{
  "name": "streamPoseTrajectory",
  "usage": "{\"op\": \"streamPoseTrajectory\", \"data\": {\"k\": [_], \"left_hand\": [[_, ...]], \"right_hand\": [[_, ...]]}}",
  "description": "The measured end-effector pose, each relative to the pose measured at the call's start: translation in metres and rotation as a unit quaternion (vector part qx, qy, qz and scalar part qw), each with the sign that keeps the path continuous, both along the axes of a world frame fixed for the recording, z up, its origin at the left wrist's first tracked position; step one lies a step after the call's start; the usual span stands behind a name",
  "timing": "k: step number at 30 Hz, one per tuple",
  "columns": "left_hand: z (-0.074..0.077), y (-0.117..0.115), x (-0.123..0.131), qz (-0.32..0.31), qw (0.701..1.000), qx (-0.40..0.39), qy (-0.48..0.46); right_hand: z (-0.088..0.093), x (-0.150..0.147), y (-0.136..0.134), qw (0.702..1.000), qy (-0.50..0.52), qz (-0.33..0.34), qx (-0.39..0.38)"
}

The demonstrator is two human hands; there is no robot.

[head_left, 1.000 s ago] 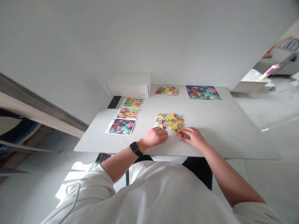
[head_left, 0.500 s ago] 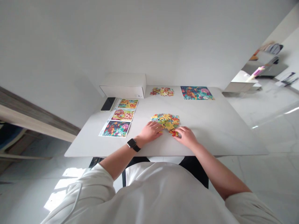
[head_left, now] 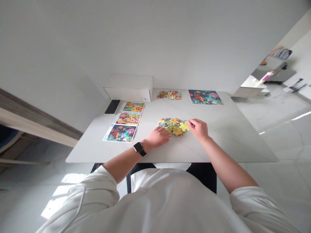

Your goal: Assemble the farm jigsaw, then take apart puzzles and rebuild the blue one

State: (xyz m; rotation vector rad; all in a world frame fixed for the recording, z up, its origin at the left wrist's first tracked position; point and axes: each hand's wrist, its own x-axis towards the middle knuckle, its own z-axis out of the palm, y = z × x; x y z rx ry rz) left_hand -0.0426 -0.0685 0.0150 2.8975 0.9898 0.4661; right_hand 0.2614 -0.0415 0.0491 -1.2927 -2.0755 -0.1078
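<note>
Puzzle pieces (head_left: 173,126) heaped on white surface (head_left: 218,142) by a white wall, between the hands: right hand (head_left: 199,128) pinches yellow piece (head_left: 184,126); left hand (head_left: 157,137) grip unclear.

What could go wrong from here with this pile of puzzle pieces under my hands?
The right hand seems to pinch a yellow piece at the edge of the loose pile; lifting it might drag neighbours out of place. The left hand rests against the pile's near side, so a sweep could push pieces toward the table edge. The phone lies right at the table's left edge; a nudge may knock it off.
</note>
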Motion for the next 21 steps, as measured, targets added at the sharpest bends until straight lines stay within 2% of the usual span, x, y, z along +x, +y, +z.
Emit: {"op": "streamPoseTrajectory", "data": {"k": [3, 7, 8, 12, 16, 21], "left_hand": [[-0.004, -0.002, -0.001, 0.013, 1.000, 0.008, 0.006], [-0.008, -0.002, 0.002, 0.042, 0.999, 0.004, -0.001], [-0.008, -0.001, 0.003, 0.047, 0.999, 0.002, -0.005], [-0.010, 0.007, 0.005, 0.077, 0.997, 0.009, -0.021], [-0.013, 0.023, 0.004, 0.146, 0.989, -0.029, -0.010], [-0.015, 0.035, -0.002, 0.104, 0.992, -0.067, -0.019]], "right_hand": [[0.000, -0.016, 0.014, 1.000, -0.001, 0.002, 0.011], [-0.023, -0.031, 0.012, 0.989, -0.065, 0.122, -0.053], [-0.029, -0.031, 0.010, 0.987, -0.063, 0.131, -0.061], [-0.052, -0.024, 0.011, 0.991, -0.045, 0.109, -0.068], [-0.068, -0.022, 0.019, 0.984, -0.099, 0.100, -0.109], [-0.070, -0.020, 0.014, 0.975, -0.101, 0.160, -0.113]]}}
